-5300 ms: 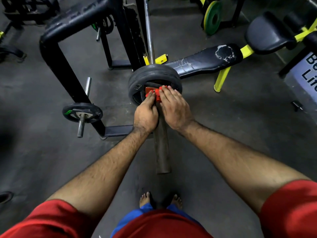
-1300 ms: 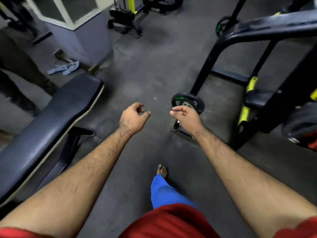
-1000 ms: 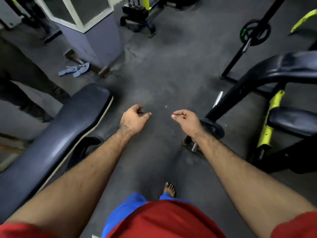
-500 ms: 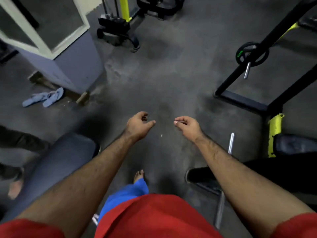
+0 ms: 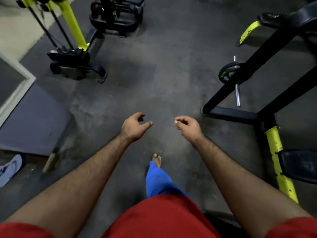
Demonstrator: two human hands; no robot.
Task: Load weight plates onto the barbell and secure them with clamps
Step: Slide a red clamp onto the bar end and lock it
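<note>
My left hand (image 5: 134,126) and my right hand (image 5: 187,127) hang in front of me over the dark gym floor, both empty with fingers loosely curled. A small black weight plate (image 5: 228,72) with a green mark sits on a steel storage peg (image 5: 237,95) of the black rack frame (image 5: 240,114) at the right, well beyond my right hand. The barbell and the red clamp are out of view.
A yellow and black cable machine base (image 5: 73,55) stands at the upper left. A grey pillar base (image 5: 34,121) and a light blue shoe (image 5: 10,169) are at the left. A yellow post (image 5: 277,162) and black pad (image 5: 298,165) are at the right. My bare foot (image 5: 157,159) is mid-step.
I have turned away from the loaded barbell and walked across the floor. The bench at the left has dropped out of view; the rack with the small plate is nearer on the right. Both hands stay empty.
</note>
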